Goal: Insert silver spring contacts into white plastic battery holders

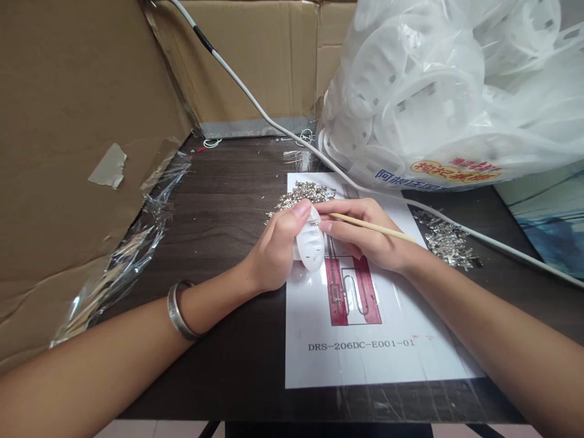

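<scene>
My left hand (279, 248) is closed around a white plastic part (311, 248), a rounded piece with ridges and small slots, held tilted up above the paper. A small metal piece (314, 224) shows at one of its slots. My right hand (365, 230) holds a thin wooden stick (378, 227) like a pen, its fingertips close to the part's right edge. Whether the right fingers also pinch a small piece is hidden. Just beyond the hands lies a pile of small metal pieces (305, 193), on and beside the printed sheet (319, 365).
A second heap of metal pieces (449, 240) lies to the right. A clear bag of white plastic parts (410, 103) bulges at the back right. A white cable (255, 103) crosses over the table. Cardboard (68, 91) walls the left, beside a plastic pack of wooden sticks (109, 277).
</scene>
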`<state>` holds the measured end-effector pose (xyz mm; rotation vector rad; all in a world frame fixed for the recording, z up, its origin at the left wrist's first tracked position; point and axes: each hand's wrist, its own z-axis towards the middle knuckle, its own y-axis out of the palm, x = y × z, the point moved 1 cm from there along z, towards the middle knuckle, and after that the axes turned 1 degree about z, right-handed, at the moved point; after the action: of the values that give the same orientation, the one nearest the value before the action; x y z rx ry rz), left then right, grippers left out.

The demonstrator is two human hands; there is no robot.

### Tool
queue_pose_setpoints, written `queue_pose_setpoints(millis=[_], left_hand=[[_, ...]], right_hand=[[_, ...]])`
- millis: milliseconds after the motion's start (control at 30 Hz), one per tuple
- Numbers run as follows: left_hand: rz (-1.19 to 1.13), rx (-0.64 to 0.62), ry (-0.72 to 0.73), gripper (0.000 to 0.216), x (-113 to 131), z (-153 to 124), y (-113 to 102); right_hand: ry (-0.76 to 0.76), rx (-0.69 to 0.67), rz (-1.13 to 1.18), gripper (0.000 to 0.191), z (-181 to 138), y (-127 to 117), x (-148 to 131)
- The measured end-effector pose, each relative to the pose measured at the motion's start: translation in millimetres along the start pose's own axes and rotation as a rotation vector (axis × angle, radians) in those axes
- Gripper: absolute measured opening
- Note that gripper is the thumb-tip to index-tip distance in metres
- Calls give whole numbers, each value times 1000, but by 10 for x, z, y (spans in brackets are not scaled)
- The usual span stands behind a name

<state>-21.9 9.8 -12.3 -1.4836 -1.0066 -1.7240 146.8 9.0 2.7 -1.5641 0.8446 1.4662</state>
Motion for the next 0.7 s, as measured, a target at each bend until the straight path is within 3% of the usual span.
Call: queue_pose_setpoints(millis=[233,700], left_hand=[[-22,-139,69,47,70,3,34],[79,-59,36,47,65,-13,5]], right_hand=[[-25,-9,16,29,5,-16,6],[-65,-15,-32,31,-7,-25,38]])
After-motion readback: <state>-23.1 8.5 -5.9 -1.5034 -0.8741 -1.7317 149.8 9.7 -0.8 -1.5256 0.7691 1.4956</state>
